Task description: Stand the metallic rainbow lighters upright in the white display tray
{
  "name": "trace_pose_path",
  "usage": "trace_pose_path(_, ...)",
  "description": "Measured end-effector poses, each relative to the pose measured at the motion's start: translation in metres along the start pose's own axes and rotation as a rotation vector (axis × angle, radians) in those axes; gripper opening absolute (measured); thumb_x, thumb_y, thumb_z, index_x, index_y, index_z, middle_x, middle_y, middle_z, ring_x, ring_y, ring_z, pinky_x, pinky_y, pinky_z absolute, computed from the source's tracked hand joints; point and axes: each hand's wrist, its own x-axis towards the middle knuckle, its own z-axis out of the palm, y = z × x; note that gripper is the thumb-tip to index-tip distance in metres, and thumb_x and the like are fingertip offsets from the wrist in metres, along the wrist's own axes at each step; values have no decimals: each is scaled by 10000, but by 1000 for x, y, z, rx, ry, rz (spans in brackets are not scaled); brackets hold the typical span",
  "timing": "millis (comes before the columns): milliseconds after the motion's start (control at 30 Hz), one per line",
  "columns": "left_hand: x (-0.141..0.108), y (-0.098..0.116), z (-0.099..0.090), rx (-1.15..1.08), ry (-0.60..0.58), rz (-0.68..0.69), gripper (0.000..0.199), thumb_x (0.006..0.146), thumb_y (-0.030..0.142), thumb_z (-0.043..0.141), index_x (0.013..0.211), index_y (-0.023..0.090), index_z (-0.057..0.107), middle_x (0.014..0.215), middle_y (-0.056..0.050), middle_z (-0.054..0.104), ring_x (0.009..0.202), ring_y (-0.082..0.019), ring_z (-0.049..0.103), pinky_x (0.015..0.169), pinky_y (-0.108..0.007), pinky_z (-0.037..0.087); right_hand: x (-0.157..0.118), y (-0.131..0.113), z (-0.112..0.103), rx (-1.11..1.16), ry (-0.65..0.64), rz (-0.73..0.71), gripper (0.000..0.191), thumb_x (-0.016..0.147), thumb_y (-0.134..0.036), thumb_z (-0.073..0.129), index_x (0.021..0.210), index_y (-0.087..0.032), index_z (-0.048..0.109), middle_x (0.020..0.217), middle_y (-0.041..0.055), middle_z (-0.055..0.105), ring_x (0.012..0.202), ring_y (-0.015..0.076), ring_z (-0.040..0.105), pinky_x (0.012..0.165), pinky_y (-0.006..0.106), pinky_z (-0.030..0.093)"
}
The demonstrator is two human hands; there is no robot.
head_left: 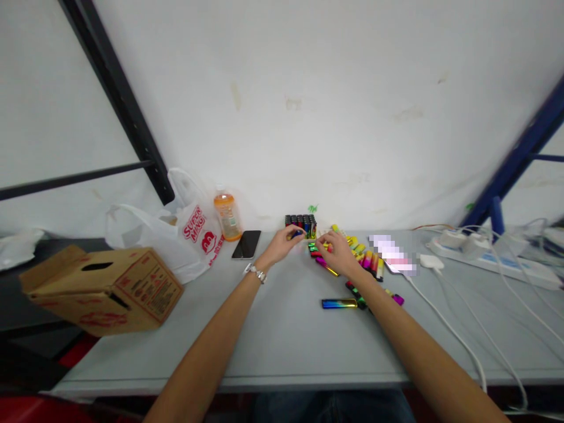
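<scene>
My left hand (284,244), with a silver watch (255,272) on its wrist, is closed around a small dark blue and gold item in front of a block of upright lighters (301,222). Just right of it, my right hand (335,249) has its fingers pinched together over a pile of colourful lighters; what they hold is too small to make out. Shiny lighters (368,258) in yellow, pink and green lie beside and behind my right hand. A single blue and gold lighter (339,304) lies nearer the front, left of my right forearm.
On the left are a cardboard box (110,288), a white plastic bag (194,235), an orange-capped bottle (228,214) and a dark phone (247,244). To the right, a lit phone (392,254), a white charger (432,262), cables and a power strip (493,258) lie on the grey table (282,341).
</scene>
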Motion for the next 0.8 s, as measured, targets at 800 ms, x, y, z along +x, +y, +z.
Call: trace_pose_path(800,38,-16,-7,821,14,141,178,870,250,639,996,230,763,1015,-105,697,1019,-278,570,948,-417,437,-3,0,-10,-21,-84,41,160,873,-229,539,763,-199,652,806,49,685,796,212,596,769,351,450)
